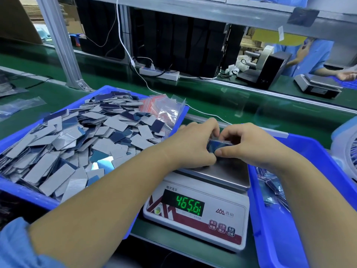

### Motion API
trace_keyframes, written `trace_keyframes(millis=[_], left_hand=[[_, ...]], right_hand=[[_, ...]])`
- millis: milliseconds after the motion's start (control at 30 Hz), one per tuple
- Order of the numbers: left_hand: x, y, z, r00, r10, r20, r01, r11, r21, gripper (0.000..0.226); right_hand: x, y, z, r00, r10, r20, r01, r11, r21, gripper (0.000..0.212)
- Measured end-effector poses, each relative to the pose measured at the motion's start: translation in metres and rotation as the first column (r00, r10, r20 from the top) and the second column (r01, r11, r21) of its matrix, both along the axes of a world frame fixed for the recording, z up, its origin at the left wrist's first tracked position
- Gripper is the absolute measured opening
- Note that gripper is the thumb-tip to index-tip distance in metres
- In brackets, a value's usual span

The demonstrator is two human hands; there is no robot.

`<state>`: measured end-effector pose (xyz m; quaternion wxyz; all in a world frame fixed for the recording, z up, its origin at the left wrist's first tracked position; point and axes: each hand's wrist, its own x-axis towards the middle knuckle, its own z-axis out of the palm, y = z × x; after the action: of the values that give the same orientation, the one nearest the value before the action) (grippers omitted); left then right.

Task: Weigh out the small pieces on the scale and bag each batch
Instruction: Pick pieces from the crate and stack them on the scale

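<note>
A white digital scale stands in front of me, its green display lit with digits. Over its steel pan my left hand and my right hand together grip a small stack of dark blue pieces, fingers curled around its ends. To the left a blue tray is heaped with several grey and blue rectangular pieces. Clear zip bags with red strips lie at that tray's far corner.
A second blue tray on the right holds filled bags. A white fan stands at the far right. Beyond the green belt lie a power strip, a tape dispenser, another scale and a person in blue.
</note>
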<state>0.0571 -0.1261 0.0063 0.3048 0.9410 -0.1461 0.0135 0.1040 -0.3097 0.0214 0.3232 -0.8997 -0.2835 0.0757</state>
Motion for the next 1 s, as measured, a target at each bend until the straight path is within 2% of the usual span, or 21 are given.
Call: trace_keyframes(millis=[100,233,333,500,733,867,933,1000], left_hand=[[0.001,0.011,0.003,1.000,-0.017,-0.023,0.016,0.998,-0.068,0.038],[0.003,0.021,0.005,1.000,-0.012,0.012,0.013,0.993,-0.116,0.020],[0.003,0.022,0.005,1.000,-0.017,0.003,0.018,0.991,-0.132,0.020],[0.004,0.021,0.001,1.000,-0.008,0.018,0.010,0.990,-0.141,0.022],[0.004,0.022,0.001,1.000,0.002,0.019,0.001,0.984,-0.181,0.024],[0.005,0.023,0.001,1.000,-0.001,-0.014,-0.002,0.980,-0.199,0.026],[0.005,0.028,0.006,0.999,-0.021,-0.041,0.009,0.961,-0.276,0.026],[0.010,0.040,0.010,0.998,0.061,-0.012,-0.061,0.926,-0.373,0.024]], right_hand=[[-0.002,0.000,-0.002,0.995,-0.020,0.098,0.022,1.000,-0.022,0.021],[-0.005,0.003,-0.006,0.994,-0.040,0.105,0.046,0.998,-0.052,0.021],[-0.008,0.005,-0.005,0.994,-0.023,0.107,0.031,0.997,-0.072,0.025],[-0.008,0.004,-0.002,0.982,-0.023,0.187,0.027,0.999,-0.019,0.025],[-0.009,0.004,-0.002,0.985,-0.023,0.174,0.017,0.999,0.034,0.029],[-0.010,0.004,-0.003,0.984,-0.021,0.175,0.025,0.999,-0.024,0.022],[-0.011,0.005,-0.003,0.985,-0.022,0.173,0.030,0.999,-0.042,0.018],[-0.011,0.005,-0.002,0.985,-0.030,0.171,0.036,0.999,-0.036,0.015]])
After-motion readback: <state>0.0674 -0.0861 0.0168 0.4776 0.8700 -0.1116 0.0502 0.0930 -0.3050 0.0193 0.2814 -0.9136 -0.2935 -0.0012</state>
